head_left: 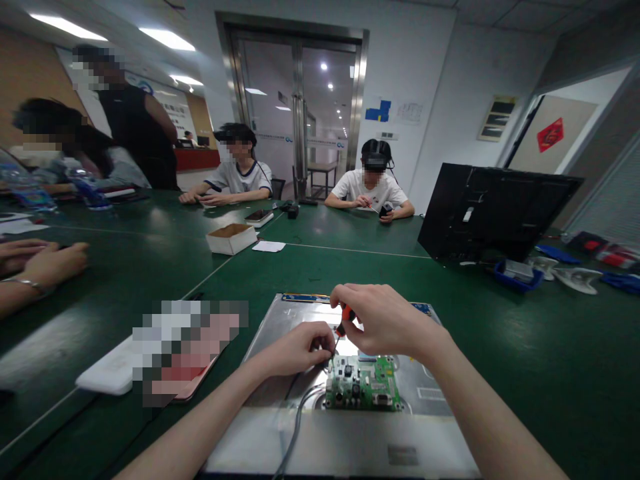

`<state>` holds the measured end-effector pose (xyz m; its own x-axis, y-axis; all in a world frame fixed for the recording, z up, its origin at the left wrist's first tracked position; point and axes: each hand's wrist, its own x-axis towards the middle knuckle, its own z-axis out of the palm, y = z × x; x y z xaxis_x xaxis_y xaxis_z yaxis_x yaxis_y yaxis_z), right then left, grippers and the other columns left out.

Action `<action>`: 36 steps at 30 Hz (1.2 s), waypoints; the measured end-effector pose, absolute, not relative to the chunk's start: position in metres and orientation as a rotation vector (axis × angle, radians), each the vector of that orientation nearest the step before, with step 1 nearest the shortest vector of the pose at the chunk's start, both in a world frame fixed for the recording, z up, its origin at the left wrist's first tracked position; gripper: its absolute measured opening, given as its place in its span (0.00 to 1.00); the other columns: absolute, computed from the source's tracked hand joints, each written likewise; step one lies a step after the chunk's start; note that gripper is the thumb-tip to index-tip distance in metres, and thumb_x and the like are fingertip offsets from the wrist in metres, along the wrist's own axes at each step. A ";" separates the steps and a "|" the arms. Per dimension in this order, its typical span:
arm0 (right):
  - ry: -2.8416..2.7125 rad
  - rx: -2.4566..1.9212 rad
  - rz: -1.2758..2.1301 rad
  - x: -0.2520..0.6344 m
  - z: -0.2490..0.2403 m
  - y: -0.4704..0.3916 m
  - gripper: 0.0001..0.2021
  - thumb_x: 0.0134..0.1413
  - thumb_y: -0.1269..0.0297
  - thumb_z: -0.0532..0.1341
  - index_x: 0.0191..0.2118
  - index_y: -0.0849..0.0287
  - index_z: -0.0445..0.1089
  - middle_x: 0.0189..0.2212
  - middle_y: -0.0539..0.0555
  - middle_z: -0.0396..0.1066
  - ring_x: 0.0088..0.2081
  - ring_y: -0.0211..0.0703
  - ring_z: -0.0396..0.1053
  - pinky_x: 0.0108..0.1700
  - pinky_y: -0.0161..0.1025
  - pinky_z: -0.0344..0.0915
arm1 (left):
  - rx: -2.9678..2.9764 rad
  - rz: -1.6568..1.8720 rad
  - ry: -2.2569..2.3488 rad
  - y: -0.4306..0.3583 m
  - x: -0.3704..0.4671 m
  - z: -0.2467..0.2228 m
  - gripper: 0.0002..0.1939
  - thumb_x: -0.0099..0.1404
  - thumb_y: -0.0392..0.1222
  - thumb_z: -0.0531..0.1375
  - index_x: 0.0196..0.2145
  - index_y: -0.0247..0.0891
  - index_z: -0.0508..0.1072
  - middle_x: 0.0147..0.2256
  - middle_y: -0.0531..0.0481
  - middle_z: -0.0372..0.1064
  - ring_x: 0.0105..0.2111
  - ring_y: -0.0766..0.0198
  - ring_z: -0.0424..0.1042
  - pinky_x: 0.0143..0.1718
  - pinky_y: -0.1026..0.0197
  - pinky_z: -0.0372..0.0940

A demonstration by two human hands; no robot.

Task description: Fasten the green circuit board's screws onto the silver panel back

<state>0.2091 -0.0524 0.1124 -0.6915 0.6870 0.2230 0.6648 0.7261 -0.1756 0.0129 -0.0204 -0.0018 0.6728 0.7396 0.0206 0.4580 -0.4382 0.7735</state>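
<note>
My right hand [373, 319] grips a red-and-black screwdriver [346, 320], its shaft slanting down to the upper left corner of a green circuit board [363, 383]. Beside that tip, my left hand [305, 348] has its fingertips pinched together; whatever they hold is too small to make out. The board lies on the silvery metal back of a flat panel [265, 437], which rests on the table in front of me. From the board's left side, grey cables [296, 427] run toward me. A thin blue strip [305, 298] edges the panel's far side.
Left of the panel lie a white object [107, 370] and a pink one [200, 373], both partly blurred. Farther off are an open white box [231, 239], a black monitor [495, 213] and a blue tray [517, 277]. Several people are around the green table [560, 360].
</note>
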 end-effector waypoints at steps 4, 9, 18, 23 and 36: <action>-2.636 -1.139 0.023 0.207 0.110 -0.049 0.10 0.52 0.68 0.59 0.42 0.57 0.64 0.33 0.50 0.74 0.30 0.39 0.67 0.27 0.36 0.46 | 2.114 0.456 0.930 -0.022 0.013 0.000 0.06 0.54 0.32 0.56 0.31 0.36 0.69 0.29 0.53 0.67 0.30 0.64 0.64 0.32 0.64 0.60; -2.639 -1.212 -0.053 0.208 0.109 -0.047 0.10 0.56 0.58 0.60 0.41 0.55 0.66 0.29 0.50 0.74 0.28 0.40 0.68 0.26 0.36 0.44 | 2.113 0.433 0.970 -0.023 0.013 0.002 0.05 0.56 0.33 0.56 0.32 0.37 0.70 0.28 0.54 0.66 0.29 0.64 0.64 0.32 0.64 0.59; -2.647 -1.086 0.075 0.211 0.110 -0.050 0.12 0.50 0.70 0.58 0.43 0.57 0.63 0.33 0.50 0.74 0.30 0.38 0.67 0.27 0.36 0.47 | 2.119 0.459 0.949 -0.023 0.013 0.001 0.06 0.54 0.32 0.56 0.31 0.37 0.69 0.28 0.54 0.66 0.29 0.65 0.64 0.32 0.64 0.59; -2.634 -1.227 -0.092 0.207 0.108 -0.046 0.09 0.57 0.57 0.59 0.40 0.55 0.65 0.27 0.50 0.74 0.27 0.40 0.67 0.25 0.37 0.42 | 2.117 0.438 0.959 -0.024 0.014 0.002 0.04 0.56 0.34 0.56 0.31 0.37 0.69 0.28 0.53 0.66 0.29 0.64 0.65 0.31 0.64 0.60; -2.628 -1.141 0.038 0.207 0.110 -0.049 0.09 0.54 0.67 0.59 0.42 0.56 0.63 0.32 0.50 0.74 0.30 0.39 0.67 0.27 0.35 0.46 | 2.106 0.464 0.933 -0.022 0.013 0.002 0.05 0.54 0.33 0.56 0.31 0.37 0.69 0.28 0.54 0.65 0.29 0.64 0.64 0.31 0.64 0.59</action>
